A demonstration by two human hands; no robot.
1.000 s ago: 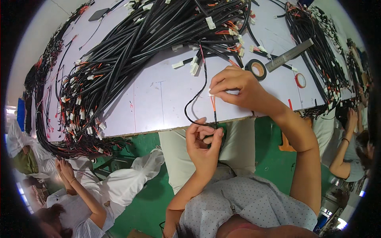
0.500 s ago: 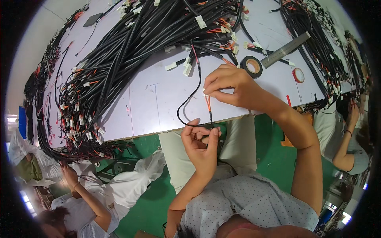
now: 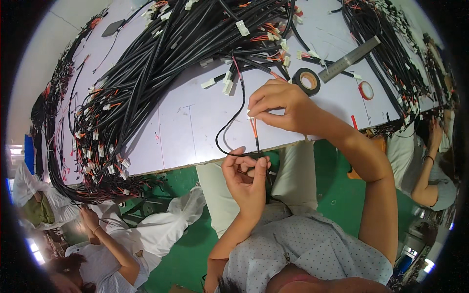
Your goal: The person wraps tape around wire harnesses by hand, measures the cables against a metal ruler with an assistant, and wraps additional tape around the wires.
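The left hand [image 3: 246,176] sits just below the near edge of the tabletop [image 3: 190,127], fingers curled and pinching the black cable [image 3: 233,119] where its sheath ends; the right hand [image 3: 281,105] hovers above it over the tabletop edge, thumb and forefinger closed on the thin orange wires [image 3: 254,129] that run up out of that sheath end. Between the two hands the wires stand nearly upright and taut, while the rest of the cable loops out to the left and climbs back toward the big bundle of black harnesses [image 3: 161,58] spread across the tabletop. To handle this well, I judge the lower pinch should sit tight at the sheath end so the sheath cannot slide, and the upper pinch should draw the wires straight along their length, not sideways, lest they kink or pull loose. Keeping the loop free of the bundle would spare a snag. A roll of black tape [image 3: 309,80] lies just beyond the right hand, a metal ruler [image 3: 349,58] further back, and a small red-rimmed tape roll [image 3: 365,90] to the right. Other people sit nearby at lower left and far right.
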